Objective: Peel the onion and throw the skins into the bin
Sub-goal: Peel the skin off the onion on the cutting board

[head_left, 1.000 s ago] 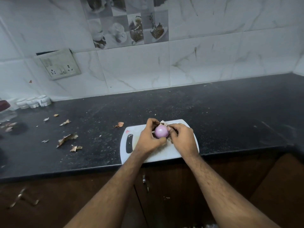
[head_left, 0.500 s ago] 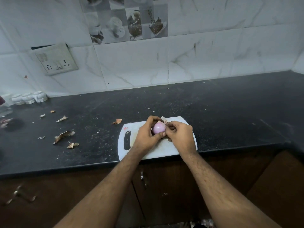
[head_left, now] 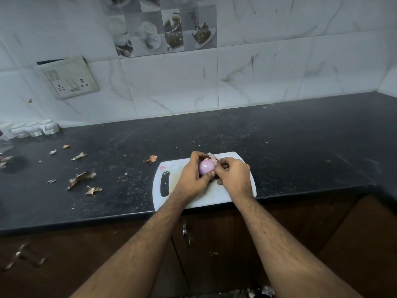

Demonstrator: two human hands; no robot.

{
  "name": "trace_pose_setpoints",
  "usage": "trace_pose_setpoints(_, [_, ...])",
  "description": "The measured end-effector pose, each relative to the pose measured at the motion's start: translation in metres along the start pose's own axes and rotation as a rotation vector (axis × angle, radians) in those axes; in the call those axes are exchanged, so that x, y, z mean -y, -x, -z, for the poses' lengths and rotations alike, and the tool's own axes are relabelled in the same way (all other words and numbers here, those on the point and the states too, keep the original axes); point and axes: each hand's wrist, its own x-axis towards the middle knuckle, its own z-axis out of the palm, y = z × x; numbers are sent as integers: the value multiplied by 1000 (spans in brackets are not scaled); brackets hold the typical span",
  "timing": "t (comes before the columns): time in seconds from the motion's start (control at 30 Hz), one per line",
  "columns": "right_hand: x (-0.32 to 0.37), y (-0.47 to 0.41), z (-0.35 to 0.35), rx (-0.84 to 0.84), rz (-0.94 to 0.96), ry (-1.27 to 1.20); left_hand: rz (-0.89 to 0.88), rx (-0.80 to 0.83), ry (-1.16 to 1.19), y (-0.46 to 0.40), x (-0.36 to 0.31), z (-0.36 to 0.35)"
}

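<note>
In the lower middle of the frame the left hand point(head_left: 192, 176) grips the round, smooth purple onion point(head_left: 206, 167) over a white plastic cutting board point(head_left: 165, 168). The right hand point(head_left: 234, 177) pinches a papery skin flap point(head_left: 212, 157) at the top of the onion. Dry brown skins point(head_left: 80, 177) lie scattered at the left on the dark speckled counter point(head_left: 300, 147). A worn socket plate point(head_left: 71, 77) sits on the marble tiles in the upper left.

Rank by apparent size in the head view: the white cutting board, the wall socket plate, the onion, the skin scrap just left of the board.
1. cutting board
2. socket plate, though it sits farther away
3. onion, partly covered by hands
4. skin scrap
</note>
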Motion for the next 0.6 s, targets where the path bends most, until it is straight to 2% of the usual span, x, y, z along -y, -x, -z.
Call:
trace_pose_setpoints(0.2, [1,-4,-1,-42,-76,-14,-8,15,-43,1,-4,1])
trace_pose_setpoints(0.6, [0,-6,-1,-143,-105,-72,44,-17,0,0,0,2])
